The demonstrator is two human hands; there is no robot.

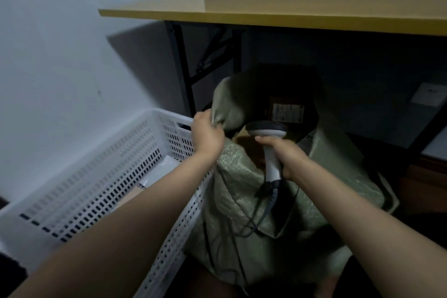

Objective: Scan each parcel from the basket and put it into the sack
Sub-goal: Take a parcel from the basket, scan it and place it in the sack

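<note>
Forearms (125, 232) out over white basket (96, 176) at 8 o'clock, parcels (157, 172) left inside. Pinched rim of sack (302, 201) with left hand (208, 136); gripped scanner (268, 133) handle in right hand (287, 155). Saw labelled parcel (287, 112) inside sack, 1 o'clock of scanner. Judged: bagging step done. Called next for fresh parcel from basket.

Coarse woven green sack (244, 191), perforated white plastic basket (101, 176), smooth plastic scanner (269, 150).
</note>
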